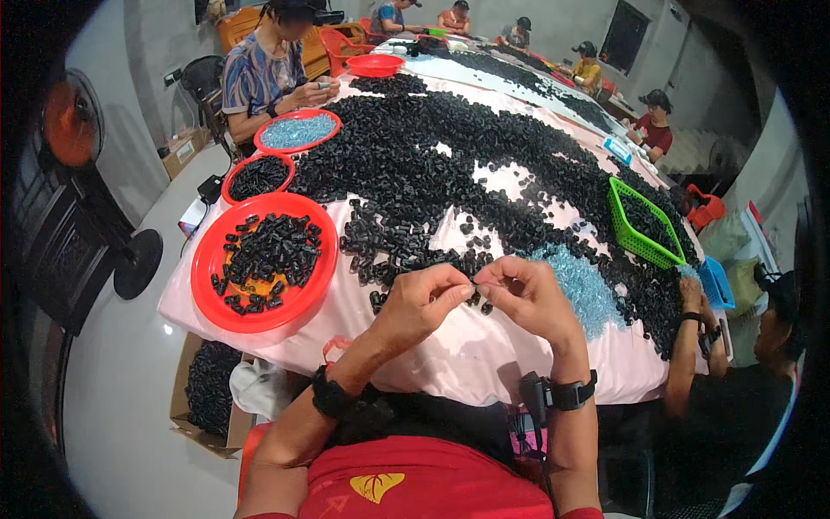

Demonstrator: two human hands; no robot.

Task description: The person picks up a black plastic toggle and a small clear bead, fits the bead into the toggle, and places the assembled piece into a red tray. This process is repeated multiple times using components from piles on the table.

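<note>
Hands [474, 294] pinching small black piece [475, 288].

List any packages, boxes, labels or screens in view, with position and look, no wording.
Cardboard box: floor, below the table's near-left corner, brown, open, filled with black pieces.
Cardboard boxes: floor by the left wall, brown.
Blue crate: table's right edge, rectangular.
No screens visible.

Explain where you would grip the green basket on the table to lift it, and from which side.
Grip the green basket by its near long rim, coming from above: it sits open side up, holds black pieces, and more pieces are heaped against its walls.
</note>
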